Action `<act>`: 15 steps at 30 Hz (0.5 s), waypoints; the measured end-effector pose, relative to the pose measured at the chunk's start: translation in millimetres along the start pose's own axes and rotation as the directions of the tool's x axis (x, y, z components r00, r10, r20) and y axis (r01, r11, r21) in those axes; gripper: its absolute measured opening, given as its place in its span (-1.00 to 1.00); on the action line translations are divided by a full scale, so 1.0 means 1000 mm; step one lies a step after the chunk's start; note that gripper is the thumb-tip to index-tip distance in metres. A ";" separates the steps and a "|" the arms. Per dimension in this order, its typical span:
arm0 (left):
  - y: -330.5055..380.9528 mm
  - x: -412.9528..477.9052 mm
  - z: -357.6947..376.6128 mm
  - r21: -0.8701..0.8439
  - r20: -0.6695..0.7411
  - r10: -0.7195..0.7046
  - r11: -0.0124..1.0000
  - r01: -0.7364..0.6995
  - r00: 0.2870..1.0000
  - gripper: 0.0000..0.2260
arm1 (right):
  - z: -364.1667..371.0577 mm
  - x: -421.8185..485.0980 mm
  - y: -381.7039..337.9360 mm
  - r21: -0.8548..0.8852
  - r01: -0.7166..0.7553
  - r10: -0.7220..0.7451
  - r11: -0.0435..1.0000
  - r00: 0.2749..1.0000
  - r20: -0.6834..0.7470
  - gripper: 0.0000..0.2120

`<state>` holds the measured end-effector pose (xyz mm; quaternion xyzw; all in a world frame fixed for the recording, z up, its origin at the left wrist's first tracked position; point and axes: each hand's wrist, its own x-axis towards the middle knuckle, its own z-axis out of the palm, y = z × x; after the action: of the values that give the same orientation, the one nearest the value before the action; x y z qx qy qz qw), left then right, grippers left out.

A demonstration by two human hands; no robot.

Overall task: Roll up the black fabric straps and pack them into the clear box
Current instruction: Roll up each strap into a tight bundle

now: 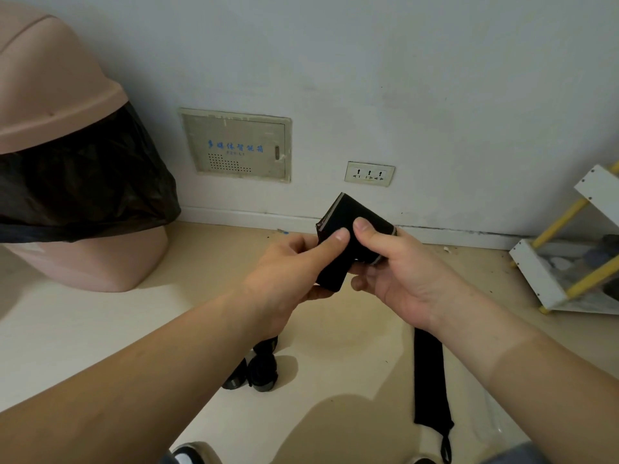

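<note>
Pinching the partly rolled black strap (348, 217), the left hand (284, 276) and right hand (402, 272) hold it at centre. A flat strap (430, 380) lies on the floor (341, 356) at 5 o'clock, rolled straps (259, 368) at 7.

Bin: pink bin (67, 95), black liner bag (83, 182), left by the wall.
Wall: beige panel (236, 145), triple socket (369, 174).
Right: white-and-yellow rack (549, 272).

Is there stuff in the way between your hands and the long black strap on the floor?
Nothing visible lies on or beside the long strap on the floor. But the left hand and the right hand are busy, gripping a partly rolled strap, and the right forearm hides the long strap's top end.
</note>
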<state>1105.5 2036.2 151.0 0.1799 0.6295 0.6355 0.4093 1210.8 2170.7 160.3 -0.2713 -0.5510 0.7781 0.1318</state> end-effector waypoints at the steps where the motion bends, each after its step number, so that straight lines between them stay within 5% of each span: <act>1: -0.002 0.001 0.001 0.009 -0.019 0.018 1.000 -0.018 1.000 -0.75 | 0.001 0.001 0.001 -0.002 0.007 -0.007 1.000 1.000 -0.022 -0.81; 8: -0.006 0.002 0.009 -0.044 -0.077 0.008 0.999 -0.012 0.997 -0.79 | 0.009 0.004 0.006 0.019 0.046 -0.044 0.999 0.993 -0.109 -0.84; 15: -0.007 0.005 0.008 -0.090 -0.183 -0.024 0.996 0.008 0.983 -0.71 | 0.011 0.002 0.008 -0.183 0.035 -0.055 0.983 0.993 -0.107 -0.72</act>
<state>1110.7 2044.2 143.6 0.0968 0.6372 0.6735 0.3620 1203.6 2159.7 154.8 -0.3126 -0.6171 0.7054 0.1545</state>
